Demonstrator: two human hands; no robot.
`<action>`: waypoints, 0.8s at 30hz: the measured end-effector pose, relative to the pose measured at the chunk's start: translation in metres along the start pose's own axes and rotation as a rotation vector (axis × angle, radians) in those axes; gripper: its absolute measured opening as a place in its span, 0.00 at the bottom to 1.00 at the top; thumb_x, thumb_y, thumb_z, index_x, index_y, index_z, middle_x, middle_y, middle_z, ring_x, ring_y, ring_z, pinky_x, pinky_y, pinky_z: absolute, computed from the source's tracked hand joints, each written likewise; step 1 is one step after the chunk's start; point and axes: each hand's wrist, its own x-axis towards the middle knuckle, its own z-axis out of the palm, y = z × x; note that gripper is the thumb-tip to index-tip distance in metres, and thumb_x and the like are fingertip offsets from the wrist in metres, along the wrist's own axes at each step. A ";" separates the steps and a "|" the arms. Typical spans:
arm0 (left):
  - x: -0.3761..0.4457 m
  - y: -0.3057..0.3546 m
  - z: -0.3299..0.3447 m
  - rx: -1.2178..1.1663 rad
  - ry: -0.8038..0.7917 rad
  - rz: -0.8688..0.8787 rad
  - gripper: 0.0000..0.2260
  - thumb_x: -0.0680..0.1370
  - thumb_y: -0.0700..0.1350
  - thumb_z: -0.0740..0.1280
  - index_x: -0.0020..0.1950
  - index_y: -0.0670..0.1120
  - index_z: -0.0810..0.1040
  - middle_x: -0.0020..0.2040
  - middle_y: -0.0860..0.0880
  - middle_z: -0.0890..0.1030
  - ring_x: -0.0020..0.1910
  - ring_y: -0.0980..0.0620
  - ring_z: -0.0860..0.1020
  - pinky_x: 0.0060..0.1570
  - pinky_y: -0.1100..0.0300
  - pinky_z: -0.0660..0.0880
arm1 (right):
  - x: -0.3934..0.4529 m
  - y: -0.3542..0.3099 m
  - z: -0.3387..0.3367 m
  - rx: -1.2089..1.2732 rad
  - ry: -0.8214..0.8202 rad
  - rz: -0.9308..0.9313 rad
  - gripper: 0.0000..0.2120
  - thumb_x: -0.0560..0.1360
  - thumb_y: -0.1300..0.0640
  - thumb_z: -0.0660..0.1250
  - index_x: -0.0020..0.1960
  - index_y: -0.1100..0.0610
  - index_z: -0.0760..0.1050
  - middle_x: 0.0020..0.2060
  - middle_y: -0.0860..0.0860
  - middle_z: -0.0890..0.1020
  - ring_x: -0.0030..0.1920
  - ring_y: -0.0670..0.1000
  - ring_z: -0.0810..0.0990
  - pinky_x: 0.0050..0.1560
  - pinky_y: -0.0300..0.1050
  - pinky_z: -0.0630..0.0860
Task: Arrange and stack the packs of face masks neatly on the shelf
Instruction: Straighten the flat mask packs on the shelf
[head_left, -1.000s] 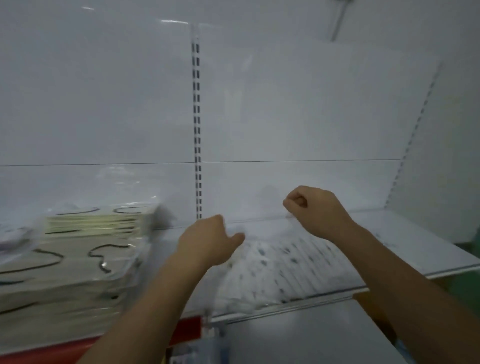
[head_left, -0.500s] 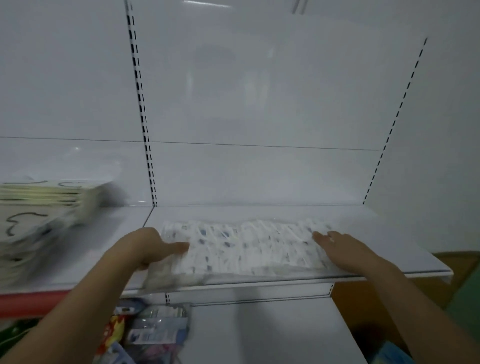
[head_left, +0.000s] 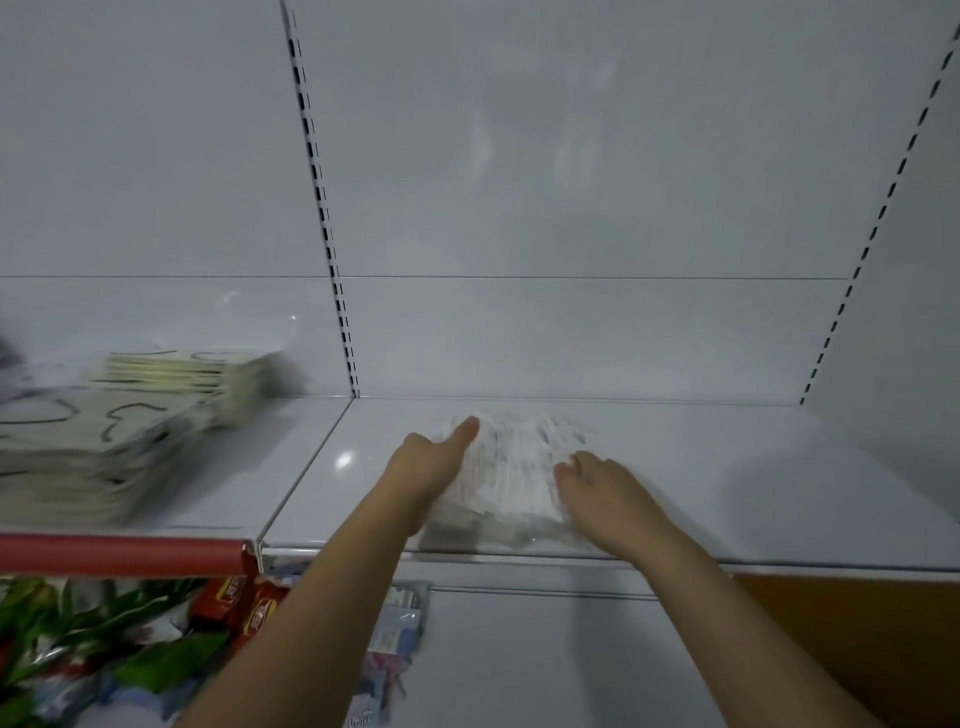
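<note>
Between the two hands lies the pack of face masks (head_left: 511, 475), flat on the white shelf (head_left: 727, 467). It is a see-through bag with white masks inside, and it looks blurry. Its long side runs away from the person, toward the back wall (head_left: 571, 182).

On the pack's left edge sits the left hand (head_left: 434, 465). Its thumb points forward along the top of the pack, and the palm presses against the side. The other fingers are hidden, so I cannot tell if they curl under the pack or just push on it.

On the pack's right side rests the right hand (head_left: 600, 486). Its fingers are spread out and lie almost straight on top of the bag. It presses down and does not grab.

Far out past the left hand sits a stack of flat cream packs (head_left: 104, 441) with black squiggly lines on them. That stack is well apart from the mask pack.

Below the left arm runs a red strip (head_left: 119, 556) along the shelf front. Under it are red packets (head_left: 249, 603) and some green and white bags (head_left: 78, 639), all blurry. Just beside the left arm, lower down, are pale blue packs (head_left: 395, 629).

Under the right arm is something brown (head_left: 857, 639).
</note>
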 end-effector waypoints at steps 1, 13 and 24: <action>-0.001 0.002 0.005 -0.041 -0.040 -0.007 0.41 0.77 0.66 0.65 0.76 0.36 0.64 0.77 0.37 0.65 0.75 0.36 0.66 0.71 0.44 0.65 | -0.001 -0.007 0.006 0.016 -0.012 -0.008 0.17 0.78 0.44 0.50 0.53 0.53 0.71 0.56 0.57 0.78 0.60 0.61 0.74 0.63 0.55 0.71; 0.009 -0.014 0.016 -0.379 -0.162 0.292 0.15 0.73 0.42 0.77 0.59 0.45 0.80 0.48 0.47 0.87 0.47 0.46 0.86 0.47 0.49 0.83 | -0.018 -0.021 0.015 0.609 0.131 -0.107 0.18 0.81 0.52 0.63 0.70 0.41 0.70 0.71 0.39 0.69 0.69 0.41 0.68 0.70 0.44 0.68; 0.024 -0.017 0.000 -0.221 -0.441 0.571 0.23 0.73 0.40 0.77 0.66 0.44 0.77 0.59 0.46 0.84 0.60 0.46 0.82 0.61 0.48 0.79 | -0.012 -0.020 0.012 0.676 0.016 -0.261 0.28 0.71 0.57 0.78 0.65 0.41 0.70 0.54 0.39 0.83 0.54 0.41 0.83 0.50 0.40 0.81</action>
